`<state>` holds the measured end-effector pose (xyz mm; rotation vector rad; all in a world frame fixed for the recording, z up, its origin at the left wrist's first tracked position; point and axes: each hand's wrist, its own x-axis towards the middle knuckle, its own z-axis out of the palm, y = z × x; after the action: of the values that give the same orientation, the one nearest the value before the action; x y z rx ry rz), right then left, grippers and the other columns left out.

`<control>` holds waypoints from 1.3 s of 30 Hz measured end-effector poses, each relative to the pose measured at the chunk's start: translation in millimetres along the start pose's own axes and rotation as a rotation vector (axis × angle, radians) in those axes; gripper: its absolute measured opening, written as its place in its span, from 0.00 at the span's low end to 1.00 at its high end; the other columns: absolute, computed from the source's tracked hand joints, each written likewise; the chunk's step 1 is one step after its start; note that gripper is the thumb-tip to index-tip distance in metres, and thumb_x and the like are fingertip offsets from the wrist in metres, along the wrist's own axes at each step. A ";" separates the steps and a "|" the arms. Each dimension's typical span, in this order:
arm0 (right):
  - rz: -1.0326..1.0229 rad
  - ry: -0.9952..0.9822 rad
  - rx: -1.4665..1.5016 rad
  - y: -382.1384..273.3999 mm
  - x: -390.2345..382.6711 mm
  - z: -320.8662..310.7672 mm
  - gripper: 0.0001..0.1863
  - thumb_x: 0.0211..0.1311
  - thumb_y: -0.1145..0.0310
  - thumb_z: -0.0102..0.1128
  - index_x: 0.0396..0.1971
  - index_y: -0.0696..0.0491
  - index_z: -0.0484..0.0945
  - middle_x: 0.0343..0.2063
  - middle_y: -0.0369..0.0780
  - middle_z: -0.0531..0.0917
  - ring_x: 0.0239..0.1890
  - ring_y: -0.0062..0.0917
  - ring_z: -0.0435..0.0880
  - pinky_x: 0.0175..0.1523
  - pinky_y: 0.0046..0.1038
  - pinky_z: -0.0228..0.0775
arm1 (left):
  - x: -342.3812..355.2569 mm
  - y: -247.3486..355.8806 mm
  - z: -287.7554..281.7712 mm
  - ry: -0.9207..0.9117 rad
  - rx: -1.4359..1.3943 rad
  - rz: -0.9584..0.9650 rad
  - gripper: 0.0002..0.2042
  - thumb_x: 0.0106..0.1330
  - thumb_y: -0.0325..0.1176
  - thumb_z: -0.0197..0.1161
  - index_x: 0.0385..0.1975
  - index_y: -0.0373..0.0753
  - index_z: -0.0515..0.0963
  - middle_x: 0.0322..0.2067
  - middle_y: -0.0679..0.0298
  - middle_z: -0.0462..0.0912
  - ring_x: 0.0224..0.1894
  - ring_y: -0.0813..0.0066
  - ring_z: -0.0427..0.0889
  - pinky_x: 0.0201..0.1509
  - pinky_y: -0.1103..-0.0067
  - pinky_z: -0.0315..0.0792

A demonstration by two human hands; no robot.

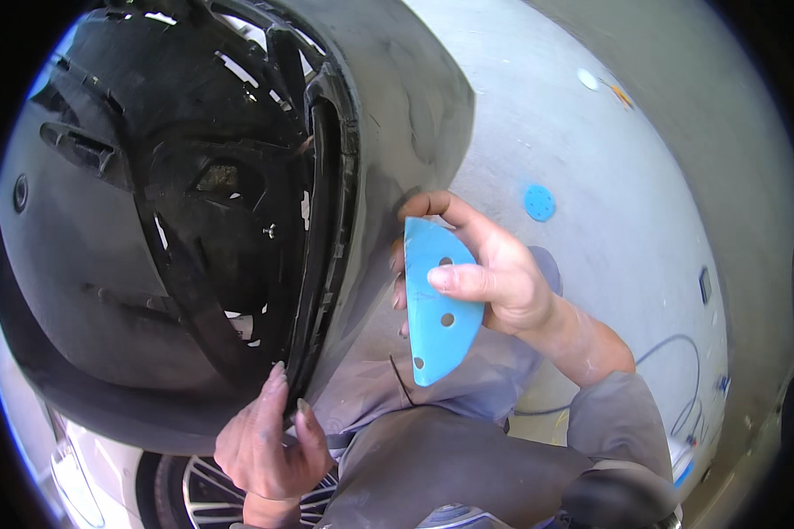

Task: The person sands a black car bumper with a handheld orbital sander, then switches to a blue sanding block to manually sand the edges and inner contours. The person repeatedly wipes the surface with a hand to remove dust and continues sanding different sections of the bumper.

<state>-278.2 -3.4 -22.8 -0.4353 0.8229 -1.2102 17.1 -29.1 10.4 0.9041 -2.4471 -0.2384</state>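
A large black plastic car bumper (397, 97) fills the left and upper part of the view. Its hollow inner side faces me, and the outer skin on its right looks dull grey and smudged. My left hand (269, 450) grips its near lower edge between thumb and fingers. In my right hand (512, 282) is a folded blue sanding disc (445, 339) with several holes, bent into a half-moon. The thumb lies across its face while the other fingers go behind it, partly hidden, close to the bumper's outer skin.
Another blue sanding disc (539, 203) lies flat on the pale floor (609, 256). Farther off are a white round thing (588, 80) and a small orange item (622, 95). A hose (697, 361) curls at right. A car wheel (207, 494) stands below the bumper.
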 end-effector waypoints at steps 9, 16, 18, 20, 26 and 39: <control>0.121 -0.215 0.076 -5.4 -19.4 -10.0 0.31 0.76 0.72 0.54 0.74 0.52 0.55 0.57 0.43 0.74 0.58 0.29 0.81 0.64 0.33 0.74 | 22.9 86.0 34.5 0.040 -0.007 -0.071 0.31 0.59 0.61 0.73 0.60 0.52 0.81 0.64 0.57 0.76 0.70 0.55 0.70 0.73 0.48 0.64; -0.266 -0.521 -0.749 -36.4 -5.6 -27.8 0.27 0.67 0.70 0.67 0.64 0.53 0.71 0.60 0.45 0.72 0.61 0.27 0.74 0.64 0.36 0.70 | 28.2 111.5 69.1 0.236 -0.550 -0.344 0.18 0.60 0.23 0.68 0.51 0.31 0.84 0.51 0.48 0.87 0.53 0.50 0.87 0.54 0.63 0.83; -0.517 -0.617 -0.975 -48.9 -0.7 -34.9 0.19 0.57 0.74 0.74 0.50 0.56 0.84 0.50 0.46 0.82 0.52 0.30 0.83 0.60 0.37 0.74 | 27.4 122.7 74.8 0.285 -0.776 -0.416 0.21 0.58 0.16 0.67 0.54 0.28 0.81 0.51 0.44 0.86 0.53 0.47 0.87 0.56 0.64 0.82; -0.451 -0.658 -0.945 -55.4 0.1 -38.2 0.12 0.55 0.78 0.76 0.40 0.58 0.88 0.38 0.44 0.87 0.42 0.29 0.87 0.52 0.33 0.79 | 27.0 135.8 82.6 0.296 -0.823 -0.474 0.23 0.59 0.16 0.66 0.57 0.28 0.79 0.51 0.44 0.85 0.53 0.48 0.87 0.57 0.64 0.82; -0.245 -0.250 -0.764 -34.6 -15.0 -35.9 0.13 0.60 0.74 0.76 0.43 0.62 0.86 0.37 0.46 0.88 0.37 0.26 0.87 0.44 0.26 0.79 | 26.7 147.2 120.5 0.212 -0.203 -0.450 0.32 0.58 0.22 0.62 0.66 0.25 0.67 0.56 0.45 0.74 0.51 0.48 0.83 0.53 0.65 0.82; -0.201 -0.301 -0.677 -41.6 14.2 -53.6 0.20 0.73 0.74 0.61 0.61 0.59 0.73 0.50 0.44 0.83 0.51 0.26 0.84 0.55 0.25 0.77 | 41.8 126.8 104.4 0.179 -0.047 -0.449 0.44 0.55 0.39 0.76 0.72 0.28 0.63 0.68 0.45 0.66 0.69 0.44 0.67 0.72 0.56 0.64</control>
<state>-343.8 -23.5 -33.1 -1.2448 0.9274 -0.9876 -135.2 39.1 -19.5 1.3834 -2.0434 -0.3520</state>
